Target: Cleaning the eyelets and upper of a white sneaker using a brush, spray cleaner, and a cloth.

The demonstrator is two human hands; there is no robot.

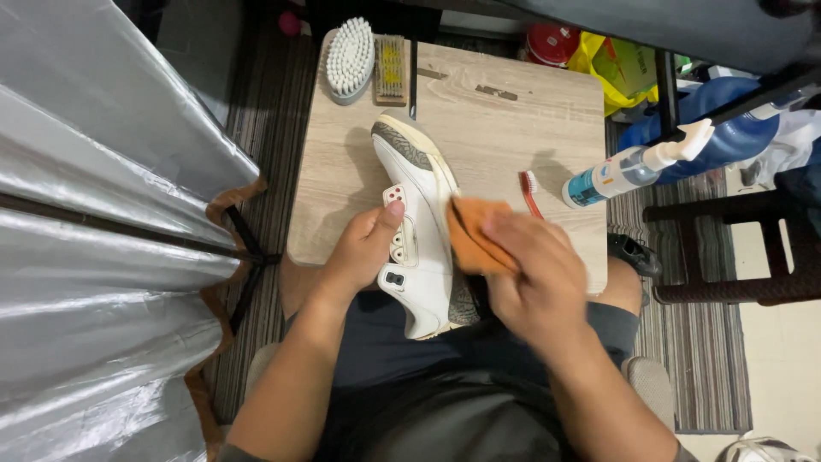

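On the pale wooden lap board (513, 111), left hand (363, 252) grips the white leather sneaker (419, 214) steady, sole outward; right hand (534, 274) clutches a folded orange cloth (470, 235) against its side.

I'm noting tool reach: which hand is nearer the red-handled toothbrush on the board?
Right. The right hand, pressing an orange cloth against the white sneaker, sits just below the red-handled toothbrush. The left hand grips the sneaker's far side, farther away.

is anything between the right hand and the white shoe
Yes: an orange cloth lies under the right hand, pressed on the white shoe. The left hand grips the shoe directly.
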